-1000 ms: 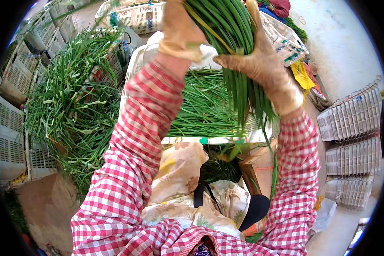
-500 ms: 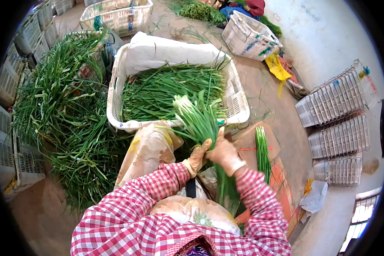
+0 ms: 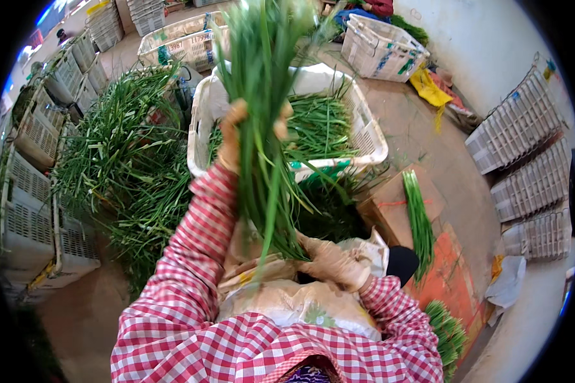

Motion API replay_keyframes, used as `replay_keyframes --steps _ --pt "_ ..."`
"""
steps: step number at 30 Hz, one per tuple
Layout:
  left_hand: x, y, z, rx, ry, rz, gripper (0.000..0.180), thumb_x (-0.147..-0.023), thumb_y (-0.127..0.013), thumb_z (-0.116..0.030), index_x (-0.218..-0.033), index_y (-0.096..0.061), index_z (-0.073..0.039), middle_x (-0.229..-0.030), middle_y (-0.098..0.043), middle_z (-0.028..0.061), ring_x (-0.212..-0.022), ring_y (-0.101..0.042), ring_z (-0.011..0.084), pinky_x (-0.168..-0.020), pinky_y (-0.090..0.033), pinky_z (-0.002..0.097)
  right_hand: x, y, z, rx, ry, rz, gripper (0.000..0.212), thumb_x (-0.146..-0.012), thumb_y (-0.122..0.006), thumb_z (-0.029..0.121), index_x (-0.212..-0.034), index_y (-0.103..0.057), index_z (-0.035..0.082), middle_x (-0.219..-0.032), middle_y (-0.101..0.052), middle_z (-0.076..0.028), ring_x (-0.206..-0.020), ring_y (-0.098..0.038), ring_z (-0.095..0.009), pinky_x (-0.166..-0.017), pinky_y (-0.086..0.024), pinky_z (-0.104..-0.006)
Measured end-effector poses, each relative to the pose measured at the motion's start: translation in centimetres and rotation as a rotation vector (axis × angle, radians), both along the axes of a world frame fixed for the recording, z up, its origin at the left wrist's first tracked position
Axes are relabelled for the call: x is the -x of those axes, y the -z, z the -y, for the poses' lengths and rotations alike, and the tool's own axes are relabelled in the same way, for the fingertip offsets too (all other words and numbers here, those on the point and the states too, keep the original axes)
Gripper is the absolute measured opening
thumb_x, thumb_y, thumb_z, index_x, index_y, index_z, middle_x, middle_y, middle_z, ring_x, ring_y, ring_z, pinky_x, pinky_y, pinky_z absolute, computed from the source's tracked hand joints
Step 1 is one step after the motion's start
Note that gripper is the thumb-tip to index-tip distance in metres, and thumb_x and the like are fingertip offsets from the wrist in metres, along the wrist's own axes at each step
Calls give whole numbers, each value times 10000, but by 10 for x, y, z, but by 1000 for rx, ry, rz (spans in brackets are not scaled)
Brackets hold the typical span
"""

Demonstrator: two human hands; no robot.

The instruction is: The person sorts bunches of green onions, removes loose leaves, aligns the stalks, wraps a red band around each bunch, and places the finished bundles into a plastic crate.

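My gloved left hand is wrapped round a thick bunch of garlic chives, raised in front of me and partly blurred. Its long green leaves hang toward my lap. Low down, my gloved right hand has its fingers closed on the trailing leaf ends. Behind the bunch stands a white plastic crate, lined with a white sheet and holding more chives. To the right, a small bundle of chives lies across a cardboard box with a red tie under it.
A large loose heap of chives spreads at the left beside stacked crates. More crates lean along the right wall. Cut chives lie at the lower right by an orange board. Another person is at the far back.
My left hand has lifted the bunch up and away from me, upright. My right hand has left the bunch's middle and come down to its leaf ends. The view has shifted.
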State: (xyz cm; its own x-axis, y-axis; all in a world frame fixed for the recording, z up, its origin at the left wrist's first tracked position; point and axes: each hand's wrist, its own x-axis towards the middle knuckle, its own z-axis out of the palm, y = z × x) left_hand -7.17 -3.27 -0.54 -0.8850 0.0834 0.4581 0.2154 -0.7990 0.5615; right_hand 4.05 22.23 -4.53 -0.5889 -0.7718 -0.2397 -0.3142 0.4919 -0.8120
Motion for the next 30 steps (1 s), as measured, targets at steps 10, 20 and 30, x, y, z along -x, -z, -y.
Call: replay_keyframes --steps 10,20,30 --pt "-106 -105 121 493 544 388 549 -755 -694 -156 -1216 -503 72 -1069 -638 202 -938 -651 264 -810 -552 287 27 92 -84 20 28 -808 183 -837 -573 130 -1003 -646 107 -787 -619 -65 -667 -591 -150 -613 -498 -283" --pt "-266 111 81 485 353 1102 592 -633 -762 -43 -1192 -578 27 -1162 -621 166 -1035 -622 251 -915 -505 352 111 7 -78 73 841 -908 405 -892 -604 339 -1143 -604 21 -1004 -643 -173 -912 -621 -263 -790 -477 -385" --pt "-260 94 29 361 267 927 766 -577 -773 -16 -1291 -499 11 -1274 -549 175 -1124 -566 283 -976 -459 408 59 -45 -11 769 737 -106 297 -894 -650 220 -1091 -599 4 -924 -626 -12 -825 -559 -57 -741 -470 -203"
